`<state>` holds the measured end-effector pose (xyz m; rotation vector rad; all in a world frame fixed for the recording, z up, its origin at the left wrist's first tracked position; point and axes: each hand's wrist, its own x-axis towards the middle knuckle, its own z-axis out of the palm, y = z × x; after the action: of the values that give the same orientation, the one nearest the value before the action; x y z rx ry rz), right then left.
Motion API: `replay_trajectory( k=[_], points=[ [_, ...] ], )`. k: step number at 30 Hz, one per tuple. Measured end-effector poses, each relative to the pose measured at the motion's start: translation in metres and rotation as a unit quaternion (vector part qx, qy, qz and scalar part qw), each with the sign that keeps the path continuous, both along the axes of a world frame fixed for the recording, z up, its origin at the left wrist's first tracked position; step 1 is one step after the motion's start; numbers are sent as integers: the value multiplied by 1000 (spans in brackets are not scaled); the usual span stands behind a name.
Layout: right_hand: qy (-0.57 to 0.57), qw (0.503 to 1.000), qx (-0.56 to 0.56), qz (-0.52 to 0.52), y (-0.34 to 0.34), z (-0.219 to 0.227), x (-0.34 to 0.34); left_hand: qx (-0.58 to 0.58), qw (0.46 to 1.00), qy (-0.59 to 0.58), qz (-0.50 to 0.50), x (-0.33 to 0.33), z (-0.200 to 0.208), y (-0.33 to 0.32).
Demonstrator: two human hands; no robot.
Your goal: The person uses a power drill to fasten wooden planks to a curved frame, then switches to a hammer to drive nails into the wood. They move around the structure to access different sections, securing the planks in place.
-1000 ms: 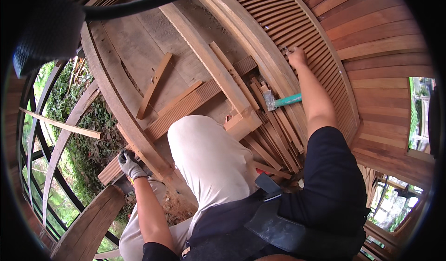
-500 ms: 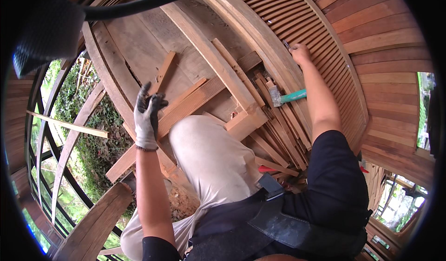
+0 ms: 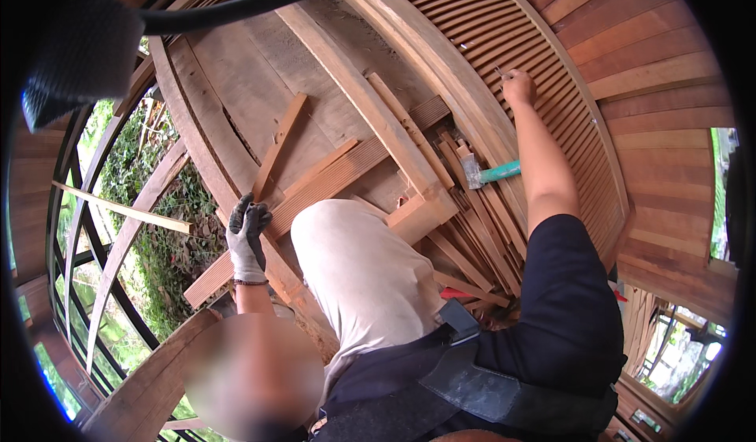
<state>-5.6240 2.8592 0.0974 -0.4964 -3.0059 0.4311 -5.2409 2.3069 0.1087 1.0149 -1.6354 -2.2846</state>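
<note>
My left hand, in a grey glove with dark fingertips, is raised beside my knee, near the curved wooden beam on the left. Its fingers are curled together; whether anything lies between them is hidden. My right hand is bare and reaches out over a slatted wooden panel. Between its thumb and fingers it pinches a small, thin metal piece, too small to name surely. Beneath my right forearm, a hammer with a teal handle and grey head lies across the wood, untouched by either hand.
Thin offcut strips are heaped right of my knee. A grooved board crosses the frame between long beams. A short batten lies on the boarding beyond. Greenery shows through the gap at left.
My left hand has lowered slightly and its spread fingers have drawn together. My right hand has shifted slightly right, still pinching the metal piece. The hammer stays where it lay.
</note>
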Motion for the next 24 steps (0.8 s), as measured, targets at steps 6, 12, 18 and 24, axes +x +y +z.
replay_trajectory(
  k=[6,12,18,24],
  points=[
    [-64,997,29,12,24,-18,-25,-10,1000,-24,16,22,-11,-12],
    [110,977,-42,175,-49,17,14,-4,998,-38,42,20,13,-3],
    [-159,736,-494,435,-240,100,180,22,971,155,-181,-76,82,71],
    [-217,744,-495,392,-269,102,196,90,980,131,-118,-98,115,103]
  ],
)
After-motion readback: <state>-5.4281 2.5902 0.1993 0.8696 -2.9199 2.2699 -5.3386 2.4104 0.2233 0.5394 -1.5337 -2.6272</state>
